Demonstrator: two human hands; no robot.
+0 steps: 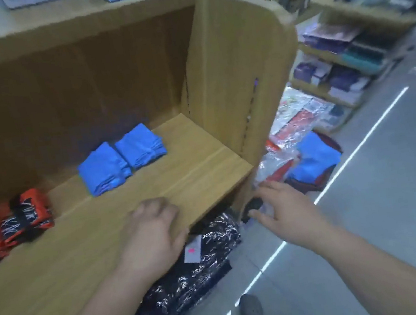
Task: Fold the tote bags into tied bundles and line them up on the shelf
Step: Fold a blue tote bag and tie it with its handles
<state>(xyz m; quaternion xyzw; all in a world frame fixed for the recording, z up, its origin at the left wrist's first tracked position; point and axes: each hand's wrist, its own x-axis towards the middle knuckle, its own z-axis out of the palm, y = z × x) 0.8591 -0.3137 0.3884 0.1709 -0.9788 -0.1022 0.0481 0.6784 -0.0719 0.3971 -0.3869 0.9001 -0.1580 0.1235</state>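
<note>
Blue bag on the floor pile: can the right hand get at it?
Probably yes. The right hand, fingers spread, is out past the shelf's end panel, and the blue bag shows on top of the pile with nothing between.

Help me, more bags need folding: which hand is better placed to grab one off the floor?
Right. The right hand is open near the floor pile; the left hand rests on the shelf.
</note>
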